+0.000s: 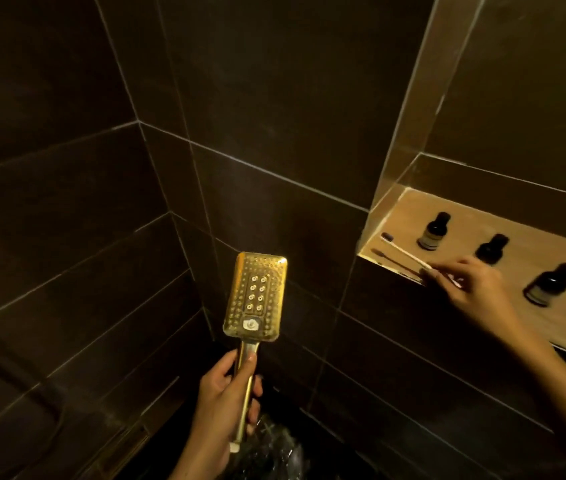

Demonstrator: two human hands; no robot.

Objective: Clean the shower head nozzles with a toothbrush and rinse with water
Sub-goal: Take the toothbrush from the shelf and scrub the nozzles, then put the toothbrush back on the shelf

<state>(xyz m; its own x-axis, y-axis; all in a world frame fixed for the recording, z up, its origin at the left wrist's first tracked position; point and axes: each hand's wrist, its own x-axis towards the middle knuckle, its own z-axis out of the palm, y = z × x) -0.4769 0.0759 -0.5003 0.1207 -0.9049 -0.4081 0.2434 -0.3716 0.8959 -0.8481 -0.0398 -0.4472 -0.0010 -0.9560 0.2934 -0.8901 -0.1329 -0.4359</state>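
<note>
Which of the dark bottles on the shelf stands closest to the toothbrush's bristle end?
The leftmost bottle, just right of the toothbrush bristles; the others stand farther right along the shelf.

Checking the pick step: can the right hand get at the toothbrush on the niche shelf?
Likely yes: the right hand seems to pinch the toothbrush at its handle end, and the nearest bottle stands behind, apart from it.
</note>
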